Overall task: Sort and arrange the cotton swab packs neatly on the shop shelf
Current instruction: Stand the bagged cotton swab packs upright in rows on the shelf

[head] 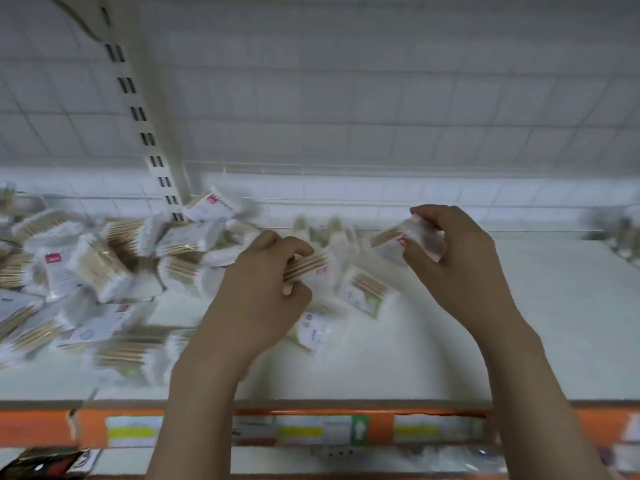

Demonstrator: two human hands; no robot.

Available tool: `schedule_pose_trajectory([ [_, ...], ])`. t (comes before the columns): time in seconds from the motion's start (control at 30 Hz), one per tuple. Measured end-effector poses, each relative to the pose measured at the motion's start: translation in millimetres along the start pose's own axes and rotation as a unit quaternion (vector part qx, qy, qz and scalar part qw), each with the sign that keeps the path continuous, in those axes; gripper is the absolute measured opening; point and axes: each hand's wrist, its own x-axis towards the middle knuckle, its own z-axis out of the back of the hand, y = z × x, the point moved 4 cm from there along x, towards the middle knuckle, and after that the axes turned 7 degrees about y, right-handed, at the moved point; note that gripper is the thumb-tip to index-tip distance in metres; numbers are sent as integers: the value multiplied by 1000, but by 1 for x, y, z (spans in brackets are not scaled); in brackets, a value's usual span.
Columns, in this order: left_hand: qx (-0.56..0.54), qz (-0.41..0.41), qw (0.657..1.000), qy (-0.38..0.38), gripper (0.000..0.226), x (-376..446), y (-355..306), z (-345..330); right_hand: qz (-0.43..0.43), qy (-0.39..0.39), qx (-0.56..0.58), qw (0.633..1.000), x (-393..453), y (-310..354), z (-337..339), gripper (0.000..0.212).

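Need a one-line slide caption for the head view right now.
Each hand, left and right, holds a cotton swab pack above the white shelf; a jumbled pile of packs lies left.

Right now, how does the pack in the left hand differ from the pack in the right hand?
The left hand holds its swab pack low, just over the loose pile; the right hand holds its swab pack higher, above bare shelf. The left pack shows more of its sticks; the right one is mostly covered. Both hold wooden-stick swabs.
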Motion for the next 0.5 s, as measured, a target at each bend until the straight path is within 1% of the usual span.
schedule_pose_trajectory([
  [0.13,-45,-19,999,14,25,13,-52,-42,-32,-10,-28,999,-28,-47,49,38],
  [0.2,-65,-22,997,20,24,20,-75,-63,-44,-18,-43,998,-40,-69,71,34],
  [0.27,-73,-21,997,25,28,25,-97,-86,-47,-16,-50,998,-53,-89,88,28],
  [0.33,-80,-23,996,32,32,29,-118,-108,-49,2,-56,997,-63,-110,100,27],
  [0.43,-66,-34,996,49,56,30,-143,-138,-58,35,-66,995,-75,-139,112,31],
  [0.5,-57,-32,997,52,56,29,-154,-154,-63,51,-75,994,-80,-154,119,32],
])
